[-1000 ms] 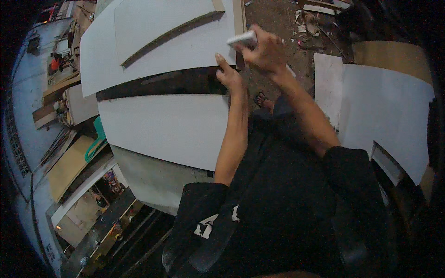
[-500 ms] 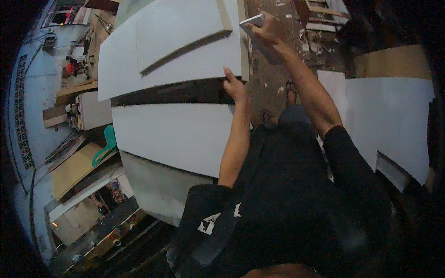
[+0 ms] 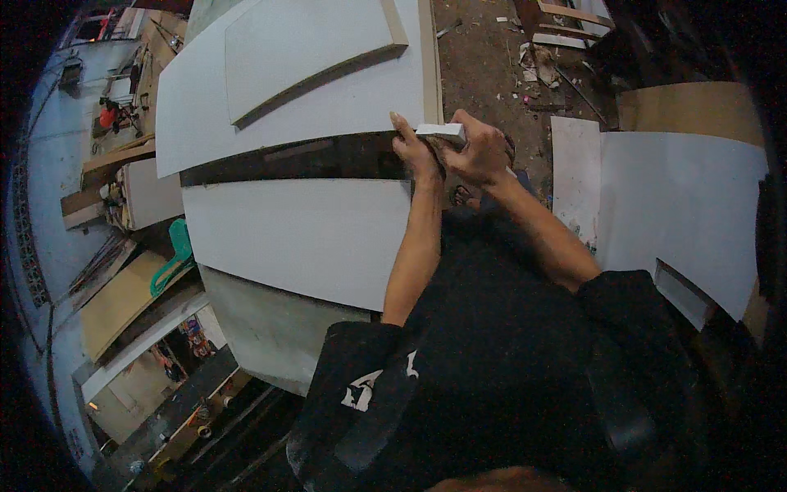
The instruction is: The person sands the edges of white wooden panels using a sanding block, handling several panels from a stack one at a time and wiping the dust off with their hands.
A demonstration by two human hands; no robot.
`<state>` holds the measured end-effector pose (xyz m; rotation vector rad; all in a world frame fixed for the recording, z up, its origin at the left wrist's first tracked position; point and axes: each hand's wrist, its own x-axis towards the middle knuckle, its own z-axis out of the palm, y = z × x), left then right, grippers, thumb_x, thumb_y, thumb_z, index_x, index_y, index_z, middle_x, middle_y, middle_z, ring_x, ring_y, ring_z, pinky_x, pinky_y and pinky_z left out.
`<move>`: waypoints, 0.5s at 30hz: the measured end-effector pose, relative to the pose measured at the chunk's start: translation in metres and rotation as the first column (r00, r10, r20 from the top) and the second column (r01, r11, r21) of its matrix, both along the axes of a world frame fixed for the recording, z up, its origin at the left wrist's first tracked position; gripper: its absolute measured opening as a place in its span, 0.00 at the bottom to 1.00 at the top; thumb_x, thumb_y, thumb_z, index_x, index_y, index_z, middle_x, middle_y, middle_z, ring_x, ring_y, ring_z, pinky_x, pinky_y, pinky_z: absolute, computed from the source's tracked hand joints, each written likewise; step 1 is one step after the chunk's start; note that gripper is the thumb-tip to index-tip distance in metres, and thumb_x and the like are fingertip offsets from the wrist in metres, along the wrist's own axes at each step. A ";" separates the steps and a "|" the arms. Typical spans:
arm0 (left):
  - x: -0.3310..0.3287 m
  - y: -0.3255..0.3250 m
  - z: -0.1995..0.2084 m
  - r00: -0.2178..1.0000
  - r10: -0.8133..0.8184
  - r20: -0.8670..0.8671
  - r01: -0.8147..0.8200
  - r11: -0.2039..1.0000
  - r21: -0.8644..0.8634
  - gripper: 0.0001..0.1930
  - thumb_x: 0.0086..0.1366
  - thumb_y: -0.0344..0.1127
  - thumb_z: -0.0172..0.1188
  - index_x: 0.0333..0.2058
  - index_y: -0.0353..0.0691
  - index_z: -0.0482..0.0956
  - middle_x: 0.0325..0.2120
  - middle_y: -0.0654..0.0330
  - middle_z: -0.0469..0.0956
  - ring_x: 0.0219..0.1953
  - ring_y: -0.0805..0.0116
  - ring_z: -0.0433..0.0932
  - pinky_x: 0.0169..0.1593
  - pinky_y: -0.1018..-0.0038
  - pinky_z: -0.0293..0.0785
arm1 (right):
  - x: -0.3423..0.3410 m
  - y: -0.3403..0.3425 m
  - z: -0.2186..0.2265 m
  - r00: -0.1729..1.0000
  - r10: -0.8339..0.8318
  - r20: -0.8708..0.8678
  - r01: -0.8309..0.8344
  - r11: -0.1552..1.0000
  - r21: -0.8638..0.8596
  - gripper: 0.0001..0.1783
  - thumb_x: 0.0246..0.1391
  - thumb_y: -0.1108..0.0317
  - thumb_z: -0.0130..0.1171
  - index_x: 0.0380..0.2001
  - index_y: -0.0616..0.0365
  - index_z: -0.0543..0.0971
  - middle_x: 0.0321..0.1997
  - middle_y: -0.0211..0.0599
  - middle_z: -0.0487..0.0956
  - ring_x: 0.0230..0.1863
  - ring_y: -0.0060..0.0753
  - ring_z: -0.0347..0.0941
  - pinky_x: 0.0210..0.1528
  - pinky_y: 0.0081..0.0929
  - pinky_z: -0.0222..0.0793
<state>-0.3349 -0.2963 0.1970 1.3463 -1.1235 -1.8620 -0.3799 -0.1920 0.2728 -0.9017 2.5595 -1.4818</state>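
White block (image 3: 439,130) right at the centre of the action, and the right hand (image 3: 480,152) has it, fingers and thumb clamped around its right-hand end. From the middle of that hand the block lies at about 10 o'clock, its long axis running roughly 9 to 3, with the free end pointing at the left hand (image 3: 420,156).

And that's the tight spot: the left hand sits at 9 o'clock from the right, just beside it, thumb up toward 11. Its other fingers are largely hidden, so whether they curl around anything I cannot tell. The block's free end is very close to the base of that left thumb; touching or just apart, the view doesn't settle it. The right hand is clearly the nearer one, being on the block.

Outward now! The large white panel (image 3: 352,98) spreads from 9 to 12 o'clock, its beige edge strip (image 3: 429,66) running up toward 12 from just beyond the block. Block against that strip? Too close to call. A smaller panel (image 3: 311,53) lies on top at 10 o'clock, a lower white panel (image 3: 303,238) sits at 8, and littered floor (image 3: 471,66) shows at 12.
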 end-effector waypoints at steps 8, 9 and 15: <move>-0.010 0.003 0.010 0.997 0.046 0.068 -0.043 0.998 -0.037 0.33 0.68 0.56 0.51 0.54 0.26 0.70 0.42 0.55 0.75 0.43 0.68 0.72 0.49 0.70 0.69 | -0.085 -0.033 0.004 0.994 -0.048 -0.094 0.043 0.998 -0.053 0.20 0.42 0.53 0.69 0.25 0.57 0.74 0.21 0.44 0.78 0.24 0.45 0.77 0.25 0.40 0.68; -0.012 0.003 0.020 0.999 0.040 0.017 -0.040 0.999 -0.004 0.33 0.68 0.56 0.51 0.54 0.26 0.70 0.44 0.55 0.74 0.44 0.68 0.72 0.49 0.71 0.69 | -0.092 -0.040 -0.002 0.991 -0.024 -0.131 0.015 0.998 -0.068 0.20 0.41 0.53 0.70 0.25 0.56 0.74 0.21 0.44 0.78 0.24 0.46 0.77 0.25 0.40 0.68; 0.006 0.008 0.034 0.999 -0.015 -0.052 0.013 1.000 -0.026 0.35 0.68 0.60 0.49 0.51 0.26 0.70 0.47 0.52 0.73 0.46 0.64 0.73 0.49 0.71 0.70 | -0.004 -0.015 0.005 0.997 -0.078 0.004 0.077 0.993 0.087 0.20 0.41 0.52 0.69 0.27 0.56 0.75 0.22 0.47 0.79 0.27 0.53 0.78 0.28 0.43 0.72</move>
